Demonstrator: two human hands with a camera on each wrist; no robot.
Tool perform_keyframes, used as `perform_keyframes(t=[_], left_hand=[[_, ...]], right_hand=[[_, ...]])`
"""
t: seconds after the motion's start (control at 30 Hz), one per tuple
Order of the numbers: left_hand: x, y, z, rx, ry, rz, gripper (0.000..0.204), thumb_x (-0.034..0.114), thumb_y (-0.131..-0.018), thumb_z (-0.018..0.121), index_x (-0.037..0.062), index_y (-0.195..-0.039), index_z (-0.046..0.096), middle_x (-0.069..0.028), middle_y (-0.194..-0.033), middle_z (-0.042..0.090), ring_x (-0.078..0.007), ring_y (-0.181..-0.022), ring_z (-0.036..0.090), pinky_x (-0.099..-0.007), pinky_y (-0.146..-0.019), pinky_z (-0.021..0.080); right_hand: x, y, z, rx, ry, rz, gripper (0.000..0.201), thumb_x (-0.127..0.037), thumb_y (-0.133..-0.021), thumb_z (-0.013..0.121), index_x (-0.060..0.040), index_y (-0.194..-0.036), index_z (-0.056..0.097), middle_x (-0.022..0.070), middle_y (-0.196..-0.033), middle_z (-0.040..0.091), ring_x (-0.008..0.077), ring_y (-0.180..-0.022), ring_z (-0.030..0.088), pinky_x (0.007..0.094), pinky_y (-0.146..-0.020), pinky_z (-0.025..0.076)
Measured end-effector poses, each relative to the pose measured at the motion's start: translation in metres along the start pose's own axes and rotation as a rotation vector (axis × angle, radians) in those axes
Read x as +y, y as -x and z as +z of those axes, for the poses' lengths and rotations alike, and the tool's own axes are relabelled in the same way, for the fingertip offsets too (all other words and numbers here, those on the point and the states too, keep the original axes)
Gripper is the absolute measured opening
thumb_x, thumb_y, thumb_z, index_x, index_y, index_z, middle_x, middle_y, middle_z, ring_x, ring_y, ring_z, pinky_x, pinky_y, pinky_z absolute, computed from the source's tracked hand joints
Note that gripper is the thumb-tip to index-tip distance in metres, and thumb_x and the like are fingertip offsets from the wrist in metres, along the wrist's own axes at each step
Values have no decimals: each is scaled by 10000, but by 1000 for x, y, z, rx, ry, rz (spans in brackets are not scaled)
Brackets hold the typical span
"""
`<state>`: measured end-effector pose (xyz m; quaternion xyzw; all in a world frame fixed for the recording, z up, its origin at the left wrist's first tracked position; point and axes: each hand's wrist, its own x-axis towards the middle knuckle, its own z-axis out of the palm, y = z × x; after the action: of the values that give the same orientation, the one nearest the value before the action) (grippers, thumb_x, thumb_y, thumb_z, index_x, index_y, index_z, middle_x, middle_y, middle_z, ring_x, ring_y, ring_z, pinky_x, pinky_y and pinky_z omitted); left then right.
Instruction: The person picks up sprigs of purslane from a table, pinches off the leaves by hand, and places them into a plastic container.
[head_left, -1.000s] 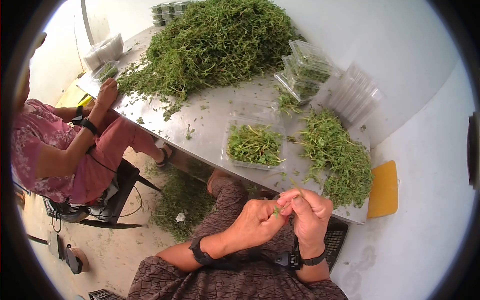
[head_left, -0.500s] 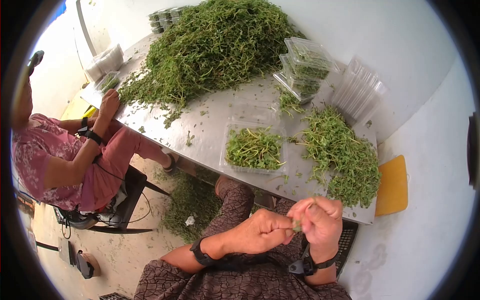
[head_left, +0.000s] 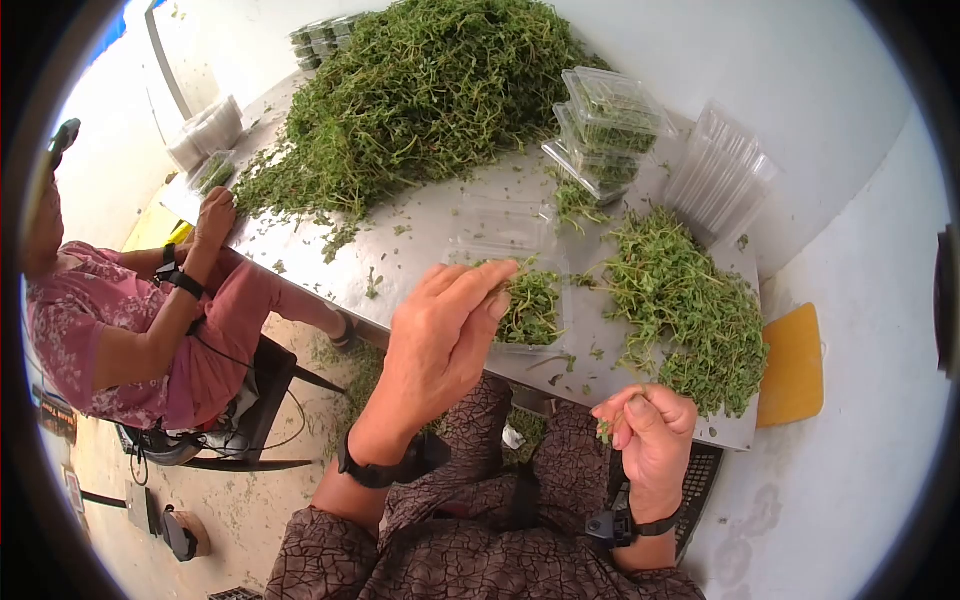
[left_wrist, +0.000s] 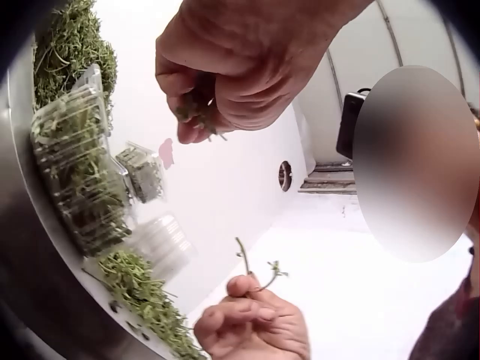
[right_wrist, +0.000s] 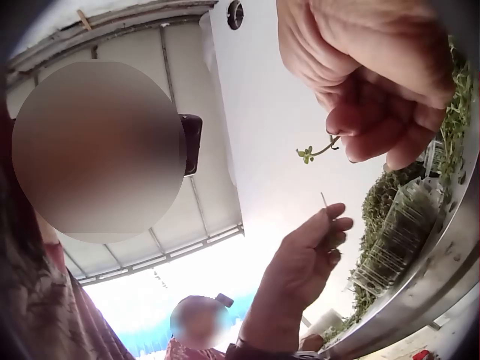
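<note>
My left hand (head_left: 440,340) is raised over the near-left side of the open clear box (head_left: 560,335), which holds green sprigs (head_left: 530,305). Bits of greens (left_wrist: 196,112) show between its curled fingers in the left wrist view. Lower right, in front of the table edge, my right hand (head_left: 655,435) pinches a small leafy sprig (head_left: 604,430). In the right wrist view that sprig's leaves (right_wrist: 306,154) hang out from the fingertips, and a thin stem (right_wrist: 324,199) sticks up from the left hand (right_wrist: 296,262).
A large heap of greens (head_left: 430,100) covers the table's back. Right of the box lies a smaller pile (head_left: 685,310), with stacked filled boxes (head_left: 610,130) and nested clear containers (head_left: 720,175) behind. Another person (head_left: 130,330) sits at the left.
My left hand has parted from the right and moved up and forward to the open box. My right hand stays low, holding a sprig.
</note>
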<state>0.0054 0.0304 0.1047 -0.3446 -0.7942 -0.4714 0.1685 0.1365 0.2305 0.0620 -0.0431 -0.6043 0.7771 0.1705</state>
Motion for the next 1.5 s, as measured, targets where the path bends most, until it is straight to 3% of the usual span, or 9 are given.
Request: perform_keyframes(t=[0.2,0.3,0.57,0.77,0.9,0.97,1.1,1.33,1.5], left_hand=[[-18,8,12,62,-108,10,377,-5,-917,495,8,-1279,602,-226,-1352,560,-330,-1257,549,-414,-1056,404],[-17,15,-2,128,-7,103,396,8,-866,586,-14,-1261,604,-201,-1393,535,-396,-1274,512,-439,-1049,416],[15,48,-1,-96,18,372,319,64,-799,666,11,-1112,695,-181,-1263,635,-356,-1171,603,-445,-963,481],[4,62,-6,0,15,285,369,-25,-695,703,-16,-1063,687,-174,-1204,659,-355,-1113,628,-436,-920,509],[-1,66,-10,69,-22,256,357,-48,-677,714,-30,-1032,680,-172,-1173,668,-350,-1084,639,-426,-905,520],[-4,68,-11,85,-35,244,340,-48,-685,711,-29,-1024,680,-170,-1166,670,-346,-1079,641,-423,-904,520],[-10,72,-7,140,-12,180,315,-100,-704,648,-11,-1005,675,-172,-1125,690,-358,-1072,651,-422,-923,512],[-12,74,-7,138,-37,169,294,-109,-710,647,-23,-991,671,-185,-1106,690,-360,-1049,656,-421,-895,527],[-11,76,-6,136,-11,202,289,-103,-700,658,-28,-978,674,-183,-1080,696,-361,-1023,663,-416,-870,534]], right_hand=[[5,-1,-5,-21,27,-25,208,-108,-950,621,86,-931,693,72,-641,635,105,-538,582,290,-619,563],[1,1,-3,-28,103,8,191,-93,-947,619,82,-930,693,63,-655,637,101,-549,588,278,-613,553],[1,4,25,-227,346,34,84,12,-898,613,28,-942,683,52,-678,643,94,-557,603,226,-499,459],[-16,-11,32,-250,588,-142,58,-7,-889,635,12,-933,668,73,-682,643,124,-541,609,255,-518,461],[-33,-34,43,-245,805,-373,91,-24,-911,610,36,-953,664,76,-744,666,135,-625,645,256,-573,502],[-35,-46,57,-175,917,-573,70,-9,-828,671,-18,-897,674,97,-700,642,278,-621,623,353,-557,457],[-28,-80,77,-151,1047,-709,70,-31,-806,694,-29,-872,669,110,-704,639,301,-655,628,372,-572,473],[-14,-102,81,-106,1301,-816,257,-83,-774,743,-5,-1007,669,197,-973,684,361,-969,653,425,-835,523],[-35,-93,41,-126,1183,-576,286,-49,-779,729,27,-1049,673,235,-1136,661,391,-1094,624,423,-940,497]])
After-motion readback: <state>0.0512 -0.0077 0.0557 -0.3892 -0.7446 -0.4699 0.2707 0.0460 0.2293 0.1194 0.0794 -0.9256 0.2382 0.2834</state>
